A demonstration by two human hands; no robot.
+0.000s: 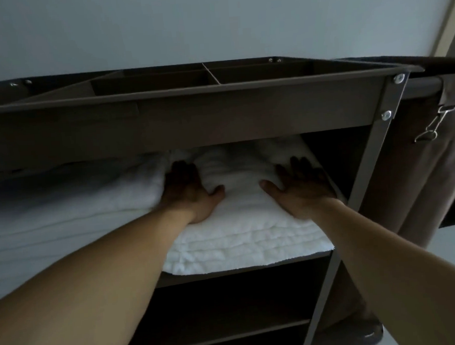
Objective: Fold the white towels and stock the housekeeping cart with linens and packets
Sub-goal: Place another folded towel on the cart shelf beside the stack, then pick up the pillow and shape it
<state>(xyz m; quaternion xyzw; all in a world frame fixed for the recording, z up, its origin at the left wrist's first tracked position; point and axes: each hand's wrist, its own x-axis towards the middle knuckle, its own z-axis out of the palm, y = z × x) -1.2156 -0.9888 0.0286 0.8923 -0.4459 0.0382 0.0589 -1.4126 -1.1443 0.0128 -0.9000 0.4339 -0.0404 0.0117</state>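
both arms reach into the cart (367, 146). the left hand (193, 193) and right hand (300, 188) lie flat, fingers spread, palms down on a folded towel (241, 238), gripping nothing. the towel sits at the shelf (228, 273) front edge, right end; another stack (69, 205) lies left.

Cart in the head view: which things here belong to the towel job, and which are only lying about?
Belong to the job:
- folded white towel under both hands
- left hand and right hand, flat on it
- towel stack beside it
- cart shelf
- top tray with dividers

Only lying about:
- metal clip
- brown bag at the cart's side
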